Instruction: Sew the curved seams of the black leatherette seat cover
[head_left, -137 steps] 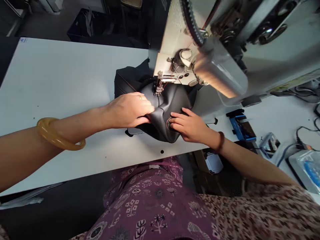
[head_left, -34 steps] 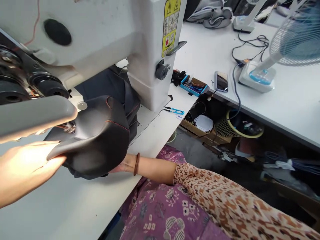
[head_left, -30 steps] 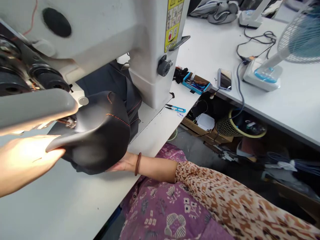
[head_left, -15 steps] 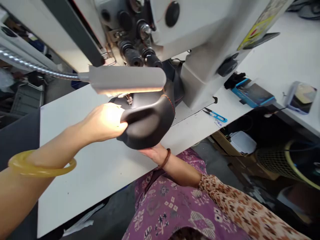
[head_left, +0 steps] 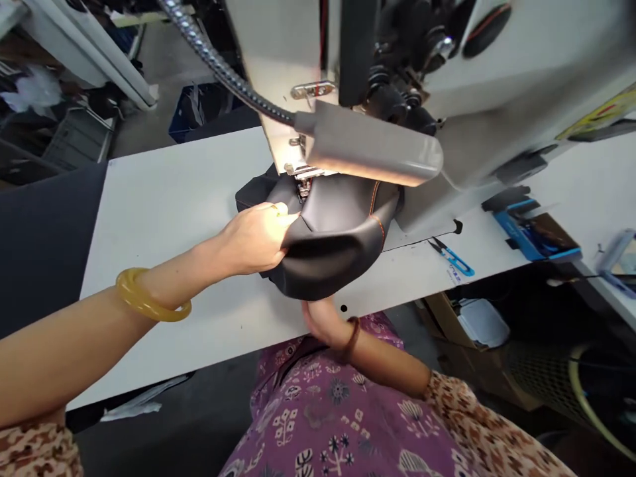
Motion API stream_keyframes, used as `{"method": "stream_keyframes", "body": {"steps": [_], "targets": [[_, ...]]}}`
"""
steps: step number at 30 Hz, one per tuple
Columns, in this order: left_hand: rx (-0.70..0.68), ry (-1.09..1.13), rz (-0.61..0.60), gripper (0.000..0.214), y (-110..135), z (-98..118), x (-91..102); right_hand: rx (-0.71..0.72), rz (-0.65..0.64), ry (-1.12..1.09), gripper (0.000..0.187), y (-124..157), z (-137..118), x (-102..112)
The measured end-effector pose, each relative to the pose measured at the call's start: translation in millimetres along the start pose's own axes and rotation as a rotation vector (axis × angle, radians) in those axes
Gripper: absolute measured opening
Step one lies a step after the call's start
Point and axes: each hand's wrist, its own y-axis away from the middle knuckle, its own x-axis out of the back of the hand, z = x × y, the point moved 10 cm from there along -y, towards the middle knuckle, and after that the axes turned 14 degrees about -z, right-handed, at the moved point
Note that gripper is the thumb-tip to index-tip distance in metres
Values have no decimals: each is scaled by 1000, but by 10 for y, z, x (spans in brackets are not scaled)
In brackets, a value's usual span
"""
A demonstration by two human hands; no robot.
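Observation:
A black leather-like piece (head_left: 328,262) with orange stitching lies bunched under the presser foot (head_left: 303,191) of a sewing machine. My left hand (head_left: 261,238) pinches its near left edge, thumb and fingers closed, just in front of the foot. From below, my right hand (head_left: 325,321) reaches under the near side of the piece, so its fingers are hidden. Over the work hangs a lit lamp (head_left: 375,142), its light falling brightly on my left fingers.
The machine body (head_left: 477,86) rises at the upper right. Blue thread snips (head_left: 452,257) lie on the white table (head_left: 163,212), with a blue box (head_left: 539,228) farther right. Below the table at the right are a cardboard box and a basket (head_left: 579,391).
My view has turned, so the machine, lamp and piece appear farther right. More of the piece shows left of the presser foot. My left hand keeps its pinch.

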Motion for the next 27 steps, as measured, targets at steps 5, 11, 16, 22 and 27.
{"method": "stream_keyframes", "body": {"steps": [5,11,16,22,27], "targets": [[-58,-60,22,23,23,89,-24,275,-676,889,32,764,-746,-823],[-62,-32,-31,25,0,79,-46,267,-159,2029,55,347,-2095,-475],[-24,-20,-10,36,-7,47,-38,-15,-139,2319,24,224,-1917,-169],[11,25,32,44,42,99,-69,-10,-57,2534,44,371,-1697,-86],[57,27,138,33,73,137,-13,54,-52,2538,38,350,-1782,-80]]}}
